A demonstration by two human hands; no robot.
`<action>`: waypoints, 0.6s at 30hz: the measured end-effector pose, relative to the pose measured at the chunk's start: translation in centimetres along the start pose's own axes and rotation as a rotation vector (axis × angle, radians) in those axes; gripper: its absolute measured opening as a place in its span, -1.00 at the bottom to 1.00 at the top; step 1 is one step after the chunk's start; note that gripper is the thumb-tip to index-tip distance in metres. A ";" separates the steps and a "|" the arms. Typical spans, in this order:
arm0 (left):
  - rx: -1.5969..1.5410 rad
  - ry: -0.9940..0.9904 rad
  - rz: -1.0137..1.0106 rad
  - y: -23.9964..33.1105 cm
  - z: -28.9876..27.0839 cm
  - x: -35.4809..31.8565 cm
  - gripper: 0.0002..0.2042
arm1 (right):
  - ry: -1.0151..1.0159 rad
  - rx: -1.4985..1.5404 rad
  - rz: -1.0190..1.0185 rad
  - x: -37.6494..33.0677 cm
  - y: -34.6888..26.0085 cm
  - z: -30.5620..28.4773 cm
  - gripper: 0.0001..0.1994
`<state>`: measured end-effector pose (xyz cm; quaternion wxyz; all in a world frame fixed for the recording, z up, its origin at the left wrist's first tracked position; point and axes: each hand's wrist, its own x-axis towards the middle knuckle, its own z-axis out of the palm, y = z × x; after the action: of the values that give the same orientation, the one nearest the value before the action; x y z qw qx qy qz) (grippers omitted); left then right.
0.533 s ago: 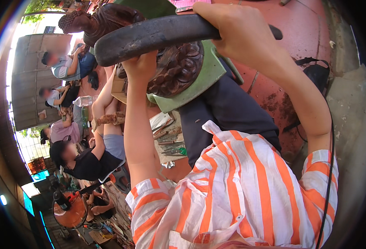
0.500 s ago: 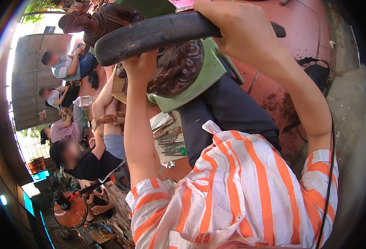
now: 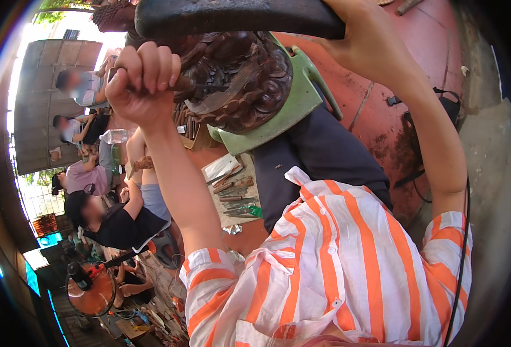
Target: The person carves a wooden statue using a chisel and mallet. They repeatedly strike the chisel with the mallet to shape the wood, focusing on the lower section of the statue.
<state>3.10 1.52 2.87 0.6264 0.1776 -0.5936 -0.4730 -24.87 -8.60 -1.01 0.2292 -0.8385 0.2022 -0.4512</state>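
The left hand (image 3: 144,84) clasps a tool (image 3: 184,84) pointing rightward over the dark carving (image 3: 252,101); the right hand (image 3: 369,43) grips a mallet (image 3: 238,17).

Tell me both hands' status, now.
Left hand: closed, holding a chisel.
Right hand: closed, holding the dark mallet.

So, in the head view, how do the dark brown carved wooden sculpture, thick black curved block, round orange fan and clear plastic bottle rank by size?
1. Sculpture and block: unsure; the block overlaps the sculpture, seems nearer the camera, and is cut off at the top.
2. Fan.
3. Bottle.
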 end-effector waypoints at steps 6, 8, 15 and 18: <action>0.101 0.095 -0.006 -0.6 0.7 -1.3 -0.66 | -0.008 -0.052 -0.048 0.1 -2.4 -0.3 -0.66; 0.046 0.118 0.053 -1.4 0.7 -1.7 -0.67 | -0.042 -0.082 -0.018 0.2 -2.2 0.1 -0.67; 0.213 0.239 0.107 -4.5 -0.2 -3.6 -0.82 | -0.062 -0.142 -0.066 0.0 -3.7 0.0 -0.72; 0.217 0.306 0.141 -4.7 -0.4 -3.8 -0.86 | -0.078 -0.125 -0.063 0.1 -3.9 -0.1 -0.72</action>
<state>2.28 2.17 -3.10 0.7180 0.2718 -0.5500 -0.3287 -24.34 -5.50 1.31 0.1698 -0.8740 0.1943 -0.4117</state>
